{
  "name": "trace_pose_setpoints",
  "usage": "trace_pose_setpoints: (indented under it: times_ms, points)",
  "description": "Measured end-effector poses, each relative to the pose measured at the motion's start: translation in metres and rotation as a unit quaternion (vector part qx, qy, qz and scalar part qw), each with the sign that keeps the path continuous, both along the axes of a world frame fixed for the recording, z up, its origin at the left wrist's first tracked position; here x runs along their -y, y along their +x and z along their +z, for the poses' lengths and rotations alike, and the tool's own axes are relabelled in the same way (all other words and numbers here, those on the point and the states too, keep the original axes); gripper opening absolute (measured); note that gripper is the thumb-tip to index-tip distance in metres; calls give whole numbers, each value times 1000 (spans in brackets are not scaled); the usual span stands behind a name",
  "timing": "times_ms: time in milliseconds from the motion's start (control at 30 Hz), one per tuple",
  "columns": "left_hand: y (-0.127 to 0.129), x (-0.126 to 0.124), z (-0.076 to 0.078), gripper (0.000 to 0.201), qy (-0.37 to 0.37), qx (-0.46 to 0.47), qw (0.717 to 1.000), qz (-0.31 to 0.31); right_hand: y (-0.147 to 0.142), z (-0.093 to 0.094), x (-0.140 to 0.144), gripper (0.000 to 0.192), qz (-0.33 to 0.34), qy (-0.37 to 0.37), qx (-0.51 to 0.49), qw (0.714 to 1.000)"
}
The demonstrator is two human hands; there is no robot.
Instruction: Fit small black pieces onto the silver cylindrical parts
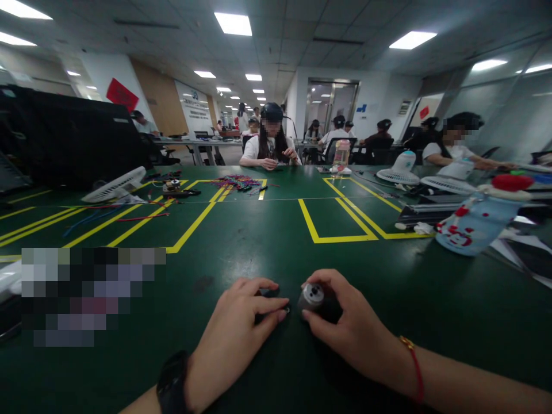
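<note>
while both hands rest on green table [241,241], right hand [345,322] grips small grey motor [311,296]; left hand [241,333] pinches small dark part [271,307] beside it.

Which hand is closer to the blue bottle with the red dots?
Right. The right hand sits on the same side of the green table as the blue bottle, holding a small metal cylinder. The left hand is beyond it, farther from the bottle.
</note>
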State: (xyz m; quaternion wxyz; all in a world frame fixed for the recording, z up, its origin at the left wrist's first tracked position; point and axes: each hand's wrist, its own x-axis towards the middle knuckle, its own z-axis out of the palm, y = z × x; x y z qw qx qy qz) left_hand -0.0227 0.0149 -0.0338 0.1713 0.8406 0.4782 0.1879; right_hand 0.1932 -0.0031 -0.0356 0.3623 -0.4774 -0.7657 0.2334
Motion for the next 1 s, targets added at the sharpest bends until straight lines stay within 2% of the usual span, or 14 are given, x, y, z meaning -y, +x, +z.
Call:
trace_pose_setpoints:
  times_ms: [100,167,267,367,433,467,533,567,600,667,700,800,900,1000]
  points:
    - [-20,1,5,31,-41,37,998,22,42,1,-4,40,-91,44,34,994]
    - [-40,2,6,33,-66,60,994,56,88,-1,-3,46,-181,64,74,978]
    - [-67,0,3,33,-84,83,989,91,172,-6,6,52,-321,51,148,934]
    - [-77,-3,0,32,-90,101,985,104,235,-11,18,56,-374,-10,201,905]
    - [-74,-3,0,31,-92,109,984,108,247,-12,22,61,-382,23,253,889]
    - [-71,-3,0,31,-93,109,984,108,240,-10,22,66,-390,75,283,873]
    - [-66,-2,1,31,-91,108,984,106,206,-5,19,72,-370,199,325,847]
    - [-64,-2,1,31,-89,107,985,105,180,-1,16,71,-331,237,326,853]
    - [-62,-2,0,30,-86,107,985,104,151,2,14,65,-270,245,315,876]
    - [-62,-1,-1,30,-78,109,986,102,88,7,7,49,-102,174,274,940]
    - [-62,-1,-2,30,-74,109,986,99,58,9,4,45,-38,126,250,959]
    - [-65,-2,-4,31,-67,108,988,93,-6,8,-5,26,75,43,199,976]
    - [-69,-4,-4,32,-72,109,987,96,-16,11,-10,17,84,30,190,978]
    - [-68,-4,-5,31,-82,108,986,96,32,25,-8,20,-11,82,207,975]
